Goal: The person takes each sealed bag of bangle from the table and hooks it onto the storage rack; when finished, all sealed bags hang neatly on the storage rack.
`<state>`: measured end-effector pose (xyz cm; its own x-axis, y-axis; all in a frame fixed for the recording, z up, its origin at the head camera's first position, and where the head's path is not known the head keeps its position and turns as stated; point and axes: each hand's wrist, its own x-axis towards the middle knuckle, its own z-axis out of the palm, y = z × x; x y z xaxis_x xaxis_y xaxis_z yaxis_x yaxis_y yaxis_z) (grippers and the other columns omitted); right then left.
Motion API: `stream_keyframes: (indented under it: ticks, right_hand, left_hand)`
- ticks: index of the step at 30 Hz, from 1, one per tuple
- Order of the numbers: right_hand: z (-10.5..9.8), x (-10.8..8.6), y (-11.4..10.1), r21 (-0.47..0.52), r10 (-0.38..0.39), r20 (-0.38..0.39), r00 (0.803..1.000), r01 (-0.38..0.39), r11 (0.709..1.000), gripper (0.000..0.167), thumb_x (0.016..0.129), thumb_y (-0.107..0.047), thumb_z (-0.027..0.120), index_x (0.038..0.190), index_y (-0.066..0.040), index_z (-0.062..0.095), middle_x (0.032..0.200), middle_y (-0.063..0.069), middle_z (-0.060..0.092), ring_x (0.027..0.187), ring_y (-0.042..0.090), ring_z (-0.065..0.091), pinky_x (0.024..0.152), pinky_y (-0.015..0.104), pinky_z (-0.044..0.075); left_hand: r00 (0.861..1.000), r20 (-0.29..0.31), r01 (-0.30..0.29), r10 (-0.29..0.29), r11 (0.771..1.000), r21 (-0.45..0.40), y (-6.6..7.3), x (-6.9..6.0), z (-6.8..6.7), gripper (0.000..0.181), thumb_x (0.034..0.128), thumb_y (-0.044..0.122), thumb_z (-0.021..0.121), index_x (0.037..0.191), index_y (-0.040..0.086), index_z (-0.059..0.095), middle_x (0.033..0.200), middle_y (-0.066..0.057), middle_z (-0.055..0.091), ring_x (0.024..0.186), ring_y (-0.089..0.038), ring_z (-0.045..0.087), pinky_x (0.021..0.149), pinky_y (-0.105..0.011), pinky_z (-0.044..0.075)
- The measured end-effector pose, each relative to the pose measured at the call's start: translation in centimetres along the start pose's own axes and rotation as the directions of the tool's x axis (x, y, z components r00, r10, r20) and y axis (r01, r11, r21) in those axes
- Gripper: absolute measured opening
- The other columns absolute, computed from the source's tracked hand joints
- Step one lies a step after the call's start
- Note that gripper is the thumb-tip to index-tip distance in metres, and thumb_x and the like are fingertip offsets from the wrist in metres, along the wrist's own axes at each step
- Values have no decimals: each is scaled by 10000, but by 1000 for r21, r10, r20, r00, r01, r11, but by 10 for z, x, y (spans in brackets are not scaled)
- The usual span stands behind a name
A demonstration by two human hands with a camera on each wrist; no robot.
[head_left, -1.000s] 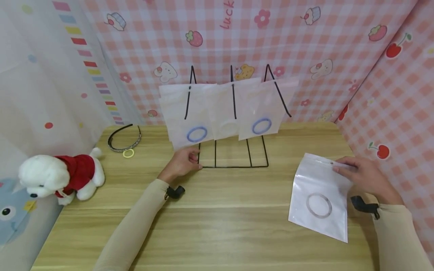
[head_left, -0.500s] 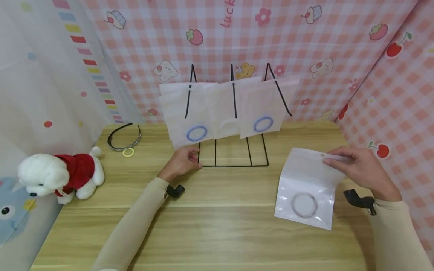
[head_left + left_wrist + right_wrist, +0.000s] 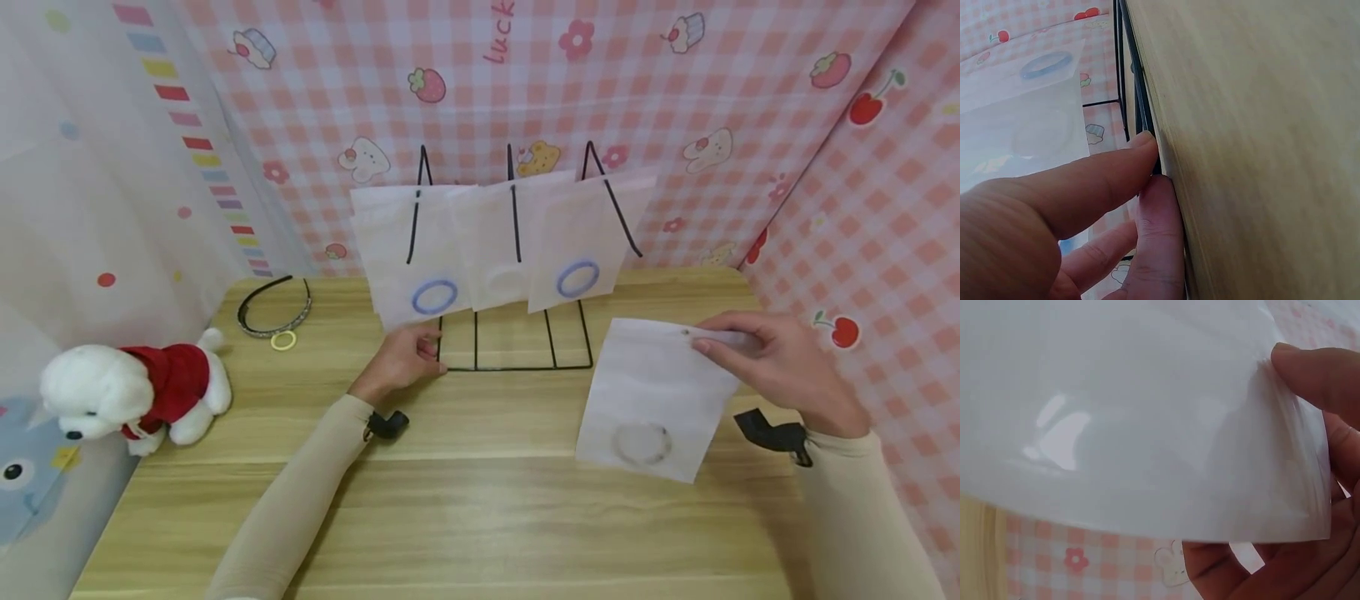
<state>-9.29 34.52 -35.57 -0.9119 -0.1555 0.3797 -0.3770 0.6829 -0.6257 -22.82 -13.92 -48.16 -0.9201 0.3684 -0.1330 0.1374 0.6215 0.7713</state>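
My left hand pinches the front left corner of a black wire display rack at the tabletop. In the left wrist view, thumb and finger meet on its base wire. My right hand grips the top edge of a white plastic zip bag, held over the table right of the rack. A greyish bracelet shows faintly through the bag. From the rack's hooks hang several similar bags, among them a left bag and a right bag with blue bracelets inside.
On the wooden table, a headband and a small yellow ring lie at the back left. A white plush dog in a red top sits at the left edge. A checked pink cloth hangs close behind the rack.
My right hand has carried the bag leftward and slightly up, toward the rack. The bag has turned, and its bracelet shows more faintly. My left hand stays at the rack's corner.
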Motion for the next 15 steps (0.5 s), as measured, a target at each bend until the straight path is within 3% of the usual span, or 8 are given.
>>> stream_keyframes:
  ticks: [9,15]
  right_hand:
    - [7,17,-19,-37,-173,-61,983,171,985,294,774,72,883,963,-152,846,932,-297,714,804,-86,665,708,77,489]
    - [8,33,-31,0,-280,-89,956,281,960,346,750,144,862,985,-108,842,951,-165,762,816,-74,690,733,80,513]
  left_hand:
    - [1000,-5,-15,15,1000,6,0,-2,0,640,871,92,855,1448,-27,606,1145,-191,735,1087,-306,693,940,-412,583]
    - [1000,-7,-21,21,1000,9,0,-1,0,636,875,93,855,1446,-36,605,1134,-189,736,1075,-295,693,937,-404,583]
